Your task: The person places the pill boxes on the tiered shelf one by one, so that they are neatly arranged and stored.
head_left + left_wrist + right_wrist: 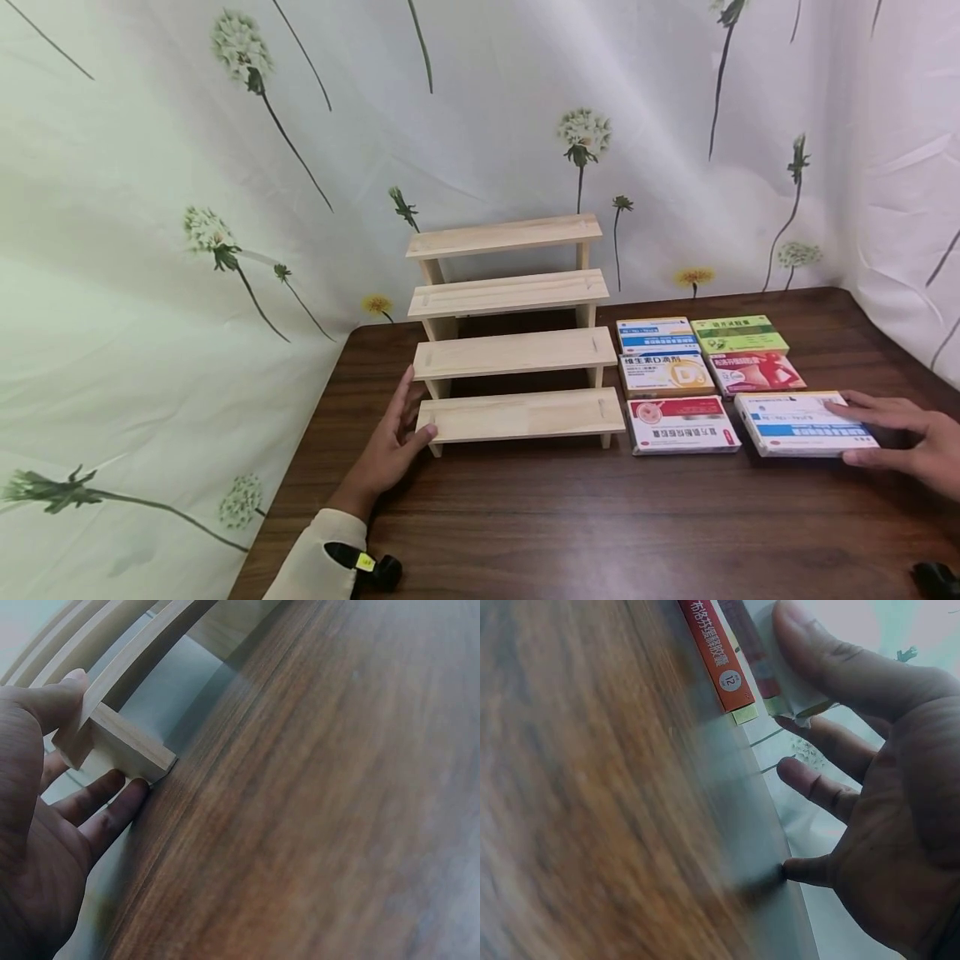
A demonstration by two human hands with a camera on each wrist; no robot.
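Observation:
A four-step wooden display stand point(517, 417) stands on the table with bare steps. My left hand point(392, 442) holds the left end of its lowest step. In the left wrist view, the thumb point(64, 701) lies over the plank while the fingers point(120, 802) reach the side support below. At the right, my right hand point(911, 437) pinches a white and blue medicine box point(798, 437) by its right end, thumb at the near edge and index finger on top. The right wrist view shows the remaining fingers point(817, 784) spread apart.
Beside the stand lie a red and white box point(682, 425), a vitamin D box point(663, 375), a blue and white box point(656, 336), a green box point(738, 335) and a red box point(756, 372). A flower-printed cloth point(487, 125) hangs behind the brown table point(570, 525).

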